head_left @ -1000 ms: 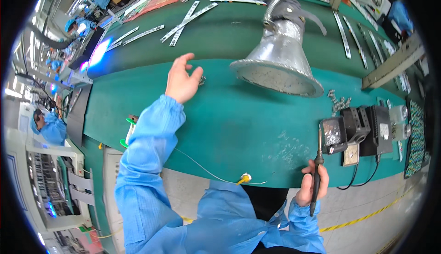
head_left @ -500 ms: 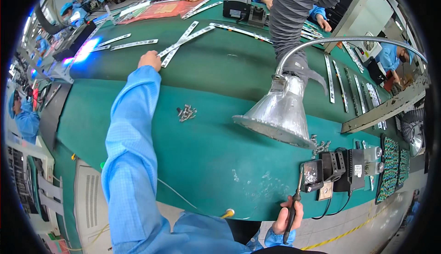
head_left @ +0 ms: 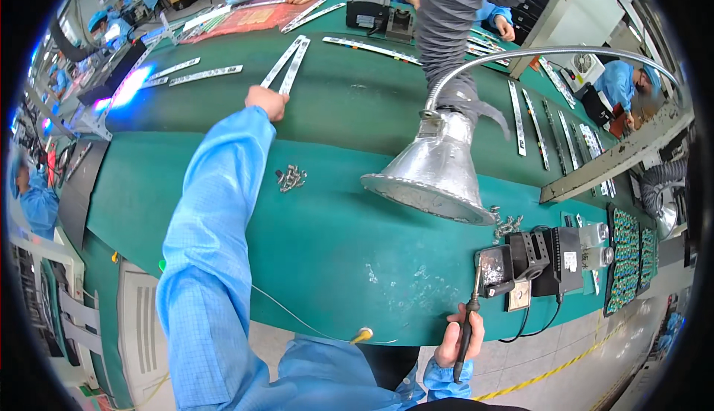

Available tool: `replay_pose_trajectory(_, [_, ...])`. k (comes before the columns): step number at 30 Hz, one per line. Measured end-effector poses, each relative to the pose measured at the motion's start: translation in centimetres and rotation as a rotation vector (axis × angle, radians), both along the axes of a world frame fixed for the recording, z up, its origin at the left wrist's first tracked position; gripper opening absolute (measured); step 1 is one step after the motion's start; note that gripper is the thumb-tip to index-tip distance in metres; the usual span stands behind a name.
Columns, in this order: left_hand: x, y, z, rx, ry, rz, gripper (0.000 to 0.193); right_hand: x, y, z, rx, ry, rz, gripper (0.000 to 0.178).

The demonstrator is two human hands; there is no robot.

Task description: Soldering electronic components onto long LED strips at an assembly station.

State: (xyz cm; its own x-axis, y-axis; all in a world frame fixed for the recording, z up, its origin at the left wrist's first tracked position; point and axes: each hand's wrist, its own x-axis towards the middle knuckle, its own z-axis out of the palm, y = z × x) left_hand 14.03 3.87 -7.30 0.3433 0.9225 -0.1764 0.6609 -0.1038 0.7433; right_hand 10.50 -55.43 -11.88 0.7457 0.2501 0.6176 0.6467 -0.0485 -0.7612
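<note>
Grip first: the left hand [head_left: 266, 102] is stretched far across the green surface [head_left: 223, 210] and its fingers are closed on the near ends of two long pale strips [head_left: 286, 65], which lie side by side and run away from the person; the reach is judged to be made because the strips sit well beyond the silver funnel hood [head_left: 435, 177], on the far side of it. The right hand [head_left: 455, 344] is clenched round one soldering iron [head_left: 467, 322], held upright with its tip pointing toward the hood, close to the near edge of the surface; it is kept there, it seems, so that the hot tip stays off the surface and beside its stand

Just right of the hood's rim one dark holder block [head_left: 529, 258] with a sponge tray is set, and a small heap of metal parts [head_left: 507, 226] lies between block and hood. A second small heap of metal parts [head_left: 290, 179] lies left of the hood; the pieces are too small to be counted. Further strips, at least six, are laid out beyond and right of the hood. One thin wire [head_left: 297, 322] runs along the near edge, below the hood
</note>
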Motion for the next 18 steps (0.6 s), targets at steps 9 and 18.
replay_pose_trajectory(9, [5.3,-4.7,5.5,0.749,0.575,-0.407,0.036,0.1,0.0,1.0,-0.142,-0.051,0.009,0.046])
replay_pose_trajectory(18, [21.5,-5.2,-0.2,0.727,0.308,-0.524,0.053,-2.0,-1.0,-0.1,-0.342,0.023,-0.145,0.051])
